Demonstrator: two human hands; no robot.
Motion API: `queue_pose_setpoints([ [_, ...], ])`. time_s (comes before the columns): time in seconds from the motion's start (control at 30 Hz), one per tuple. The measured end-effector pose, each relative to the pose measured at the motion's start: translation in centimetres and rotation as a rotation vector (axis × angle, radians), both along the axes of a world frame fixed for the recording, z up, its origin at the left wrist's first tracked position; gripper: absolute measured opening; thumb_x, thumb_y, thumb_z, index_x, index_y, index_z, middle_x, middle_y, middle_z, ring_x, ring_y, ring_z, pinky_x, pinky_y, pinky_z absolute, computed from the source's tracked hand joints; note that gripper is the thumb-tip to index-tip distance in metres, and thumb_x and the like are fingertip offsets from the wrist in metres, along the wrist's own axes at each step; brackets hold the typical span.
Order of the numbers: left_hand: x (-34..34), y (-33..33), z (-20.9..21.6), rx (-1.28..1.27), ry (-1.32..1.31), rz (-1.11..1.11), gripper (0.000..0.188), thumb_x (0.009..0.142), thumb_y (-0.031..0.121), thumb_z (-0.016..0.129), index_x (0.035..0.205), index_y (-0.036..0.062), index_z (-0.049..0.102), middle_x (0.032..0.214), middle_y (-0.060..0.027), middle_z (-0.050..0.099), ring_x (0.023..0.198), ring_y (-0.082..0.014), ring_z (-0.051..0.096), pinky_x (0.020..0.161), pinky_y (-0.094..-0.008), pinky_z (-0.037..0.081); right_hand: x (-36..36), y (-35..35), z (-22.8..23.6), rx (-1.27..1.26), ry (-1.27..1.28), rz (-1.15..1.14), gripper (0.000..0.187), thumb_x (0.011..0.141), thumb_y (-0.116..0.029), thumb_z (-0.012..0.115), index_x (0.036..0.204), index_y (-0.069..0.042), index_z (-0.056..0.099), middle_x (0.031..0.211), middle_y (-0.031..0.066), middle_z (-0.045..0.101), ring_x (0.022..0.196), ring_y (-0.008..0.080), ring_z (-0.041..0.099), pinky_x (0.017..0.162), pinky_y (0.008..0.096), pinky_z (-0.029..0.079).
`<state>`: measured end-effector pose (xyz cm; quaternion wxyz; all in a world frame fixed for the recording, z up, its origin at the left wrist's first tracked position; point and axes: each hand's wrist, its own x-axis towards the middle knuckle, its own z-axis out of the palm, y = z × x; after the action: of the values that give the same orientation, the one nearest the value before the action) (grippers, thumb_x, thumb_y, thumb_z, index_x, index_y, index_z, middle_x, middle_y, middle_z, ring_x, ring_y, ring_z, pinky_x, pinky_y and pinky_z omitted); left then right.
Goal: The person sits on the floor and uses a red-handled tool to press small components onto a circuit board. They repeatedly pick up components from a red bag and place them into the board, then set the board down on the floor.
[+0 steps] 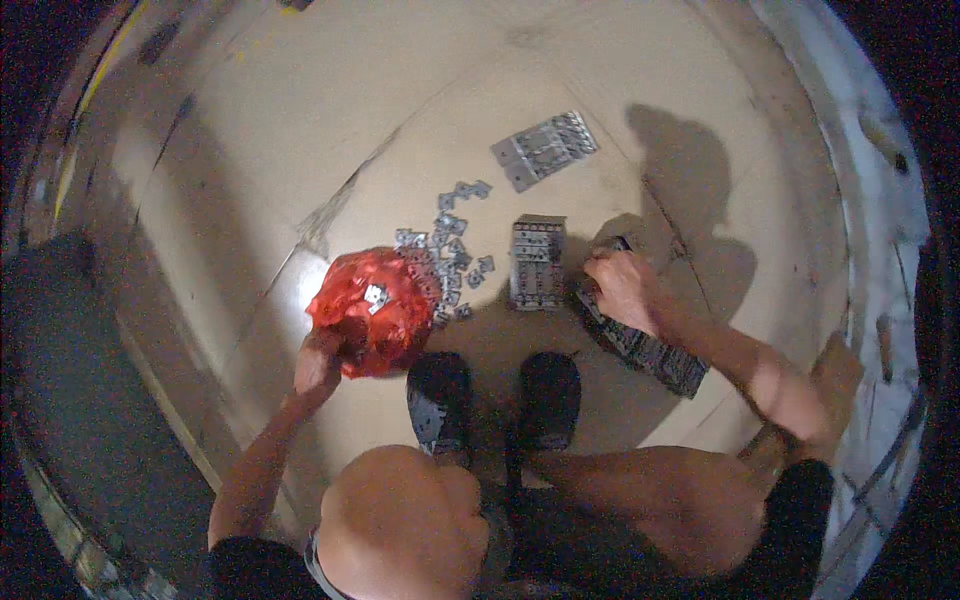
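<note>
My left hand (319,358) grips the red bag (400,315); tugging could shed the adjacent metal piece (377,295). Right hand (622,283): curled, hold unclear.

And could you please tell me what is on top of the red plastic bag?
One small grey piece shows on top of the red plastic bag, with the left hand at its lower left edge. Folds hide anything deeper inside or beneath.
</note>
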<state>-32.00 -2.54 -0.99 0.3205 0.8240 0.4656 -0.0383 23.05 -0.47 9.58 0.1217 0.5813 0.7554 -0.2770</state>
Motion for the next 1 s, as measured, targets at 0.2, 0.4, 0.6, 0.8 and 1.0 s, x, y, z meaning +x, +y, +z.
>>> queue_pose_setpoints([
  [0.2, 2.2, 1.9, 4.6, -0.281, -0.127, 0.463, 0.019, 0.083, -0.002, 0.077, 0.101, 0.0009, 0.071, 0.097, -0.0135, 0.072, 0.089, -0.0246, 0.071, 0.076, -0.0399, 0.058, 5.1, -3.6, 2.5, -0.266, 0.054, -0.027, 0.016, 0.079, -0.013, 0.072, 0.085, 0.001, 0.067, 0.083, 0.0246, 0.067, 0.084, 0.0433, 0.068, 0.075, 0.0513, 0.053],
  [0.4, 8.6, 5.2, 11.8, -0.705, -0.615, 0.940, 0.024, 0.089, -0.005, 0.071, 0.112, -0.0080, 0.067, 0.109, -0.0179, 0.073, 0.100, -0.0307, 0.074, 0.089, -0.0412, 0.063, 0.3, -4.1, -3.4, -0.062, 0.236, -0.350, 0.018, 0.080, -0.018, 0.073, 0.085, 0.000, 0.072, 0.081, 0.0243, 0.068, 0.082, 0.0404, 0.071, 0.072, 0.0492, 0.057],
  [0.6, 18.3, 5.7, 10.0, -1.105, -0.979, 0.940, 0.024, 0.085, -0.015, 0.070, 0.107, -0.0061, 0.069, 0.115, -0.0177, 0.071, 0.106, -0.0309, 0.072, 0.095, -0.0417, 0.062, -5.4, -2.5, -6.2, -0.001, -0.147, -0.426, 0.015, 0.079, -0.017, 0.073, 0.082, -0.002, 0.075, 0.085, 0.0229, 0.071, 0.080, 0.0401, 0.072, 0.074, 0.0485, 0.060],
  [0.8, 22.2, 4.6, 7.0, -1.174, -1.090, 0.981, 0.025, 0.082, -0.014, 0.076, 0.102, -0.0010, 0.071, 0.111, -0.0103, 0.074, 0.103, -0.0210, 0.071, 0.092, -0.0309, 0.059, -6.4, -3.3, -5.9, 0.003, -0.024, -0.614, 0.019, 0.083, -0.017, 0.070, 0.089, 0.000, 0.076, 0.086, 0.0210, 0.074, 0.084, 0.0394, 0.073, 0.074, 0.0487, 0.060],
  [1.0, 21.5, 3.5, 5.5, -1.204, -1.034, 0.987, 0.027, 0.082, -0.014, 0.075, 0.107, -0.0032, 0.071, 0.113, -0.0113, 0.073, 0.109, -0.0238, 0.070, 0.099, -0.0333, 0.056, -5.7, -3.0, -6.5, -0.038, 0.271, -0.622, 0.023, 0.089, -0.018, 0.071, 0.104, -0.003, 0.079, 0.091, 0.0180, 0.077, 0.083, 0.0303, 0.075, 0.078, 0.0410, 0.059],
])
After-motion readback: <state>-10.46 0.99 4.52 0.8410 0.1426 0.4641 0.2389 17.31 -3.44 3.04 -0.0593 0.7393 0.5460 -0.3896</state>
